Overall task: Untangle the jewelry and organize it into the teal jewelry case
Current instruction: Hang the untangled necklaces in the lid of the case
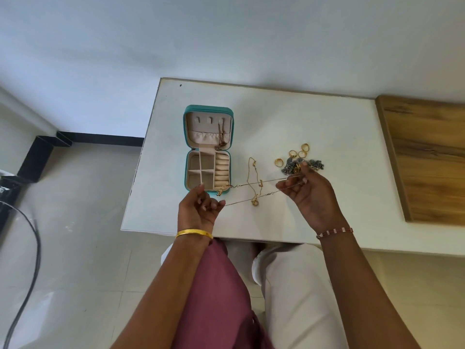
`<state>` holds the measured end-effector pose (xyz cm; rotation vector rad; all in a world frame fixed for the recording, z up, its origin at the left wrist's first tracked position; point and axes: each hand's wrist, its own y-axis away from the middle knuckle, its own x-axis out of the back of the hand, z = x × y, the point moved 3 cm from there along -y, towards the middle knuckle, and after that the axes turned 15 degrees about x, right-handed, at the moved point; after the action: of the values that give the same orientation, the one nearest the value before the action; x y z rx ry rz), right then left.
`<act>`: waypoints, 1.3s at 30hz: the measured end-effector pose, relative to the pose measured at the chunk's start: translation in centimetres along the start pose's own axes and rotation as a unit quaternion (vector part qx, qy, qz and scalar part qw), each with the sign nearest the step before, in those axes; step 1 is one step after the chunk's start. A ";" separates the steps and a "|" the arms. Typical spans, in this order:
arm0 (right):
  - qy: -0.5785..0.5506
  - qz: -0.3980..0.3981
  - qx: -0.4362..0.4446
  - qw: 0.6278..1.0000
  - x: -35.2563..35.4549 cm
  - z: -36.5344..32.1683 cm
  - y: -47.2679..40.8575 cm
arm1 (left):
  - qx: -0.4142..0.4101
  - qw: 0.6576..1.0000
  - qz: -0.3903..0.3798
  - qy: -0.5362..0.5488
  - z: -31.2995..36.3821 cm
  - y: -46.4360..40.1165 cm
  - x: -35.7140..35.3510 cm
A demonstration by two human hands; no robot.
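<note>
gold chain (254, 183) pinched taut between left hand (198, 210) and right hand (309, 195); ease tension, lift clear of the second necklace (255, 182).

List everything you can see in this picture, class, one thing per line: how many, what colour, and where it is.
table: one, white, centre
jewelry case: one, teal, open on the table's left part
chain in the lid: one, gold, hanging in the case's lid
stretched chain: one, gold, held between both hands
loose necklace: one, gold, lying right of the case
rings: about five, gold, right of the necklace
silver pieces: a cluster, grey, beside the rings
wooden board: one, brown, far right
cable: one, black, on the floor at left
left hand: gold bangle
right hand: beaded bracelet
</note>
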<state>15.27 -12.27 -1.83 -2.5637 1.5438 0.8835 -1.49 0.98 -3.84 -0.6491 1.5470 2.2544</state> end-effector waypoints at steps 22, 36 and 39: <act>0.352 -0.286 0.062 0.889 -10.2 -10.2 9.8 | -0.126 0.807 0.070 -0.573 -0.6 9.7 -4.3; 0.357 -0.261 0.111 0.890 -10.2 -14.5 14.2 | -0.197 0.942 -0.095 -0.256 1.6 17.2 -6.6; 0.217 -0.216 0.073 0.949 -8.6 -13.7 13.9 | -0.133 0.961 -0.160 -0.184 2.4 17.9 -5.7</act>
<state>7.13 -16.51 17.43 -2.9315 0.9758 0.1596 -6.24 -3.26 13.97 -0.4695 0.9046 2.1915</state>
